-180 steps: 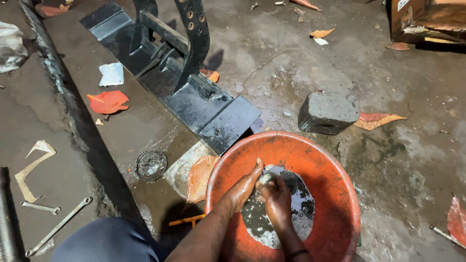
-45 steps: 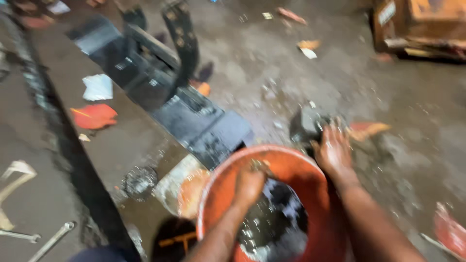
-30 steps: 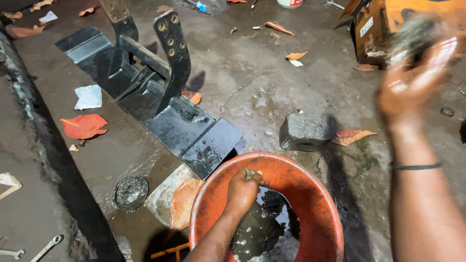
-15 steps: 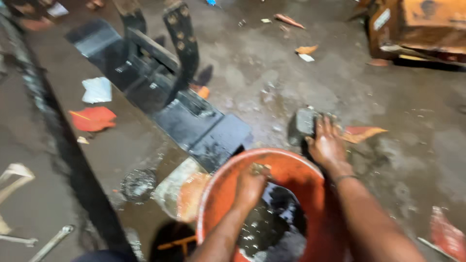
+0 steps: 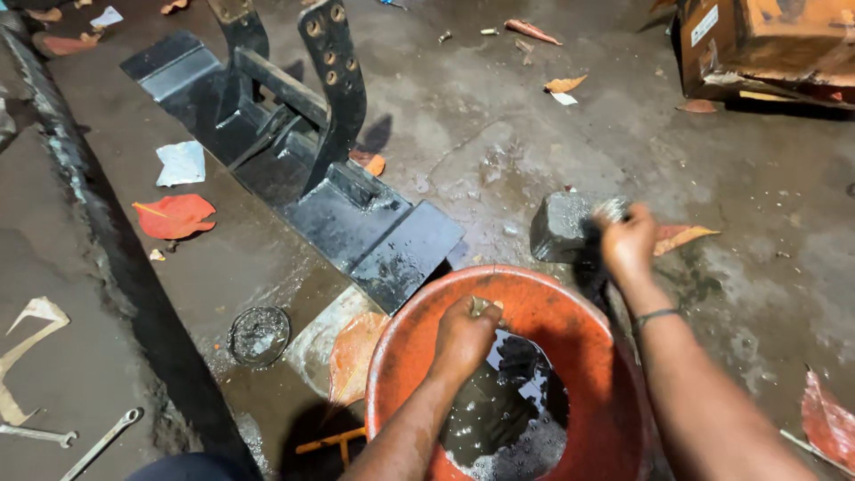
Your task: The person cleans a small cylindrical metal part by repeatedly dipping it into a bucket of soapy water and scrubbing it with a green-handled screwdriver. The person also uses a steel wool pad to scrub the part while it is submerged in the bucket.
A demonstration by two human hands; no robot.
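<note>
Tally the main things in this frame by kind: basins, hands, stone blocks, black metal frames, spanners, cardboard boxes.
Orange basin: 1
Hands: 2, the left hand closed inside the basin over dark liquid, the right hand at the stone block
Stone block: 1
Black metal frame: 1
Spanners: 2, and
Cardboard box: 1
Total: 8

Brown cardboard box (image 5: 766,44) on floor at top right, small white label (image 5: 704,25) on its side
</note>
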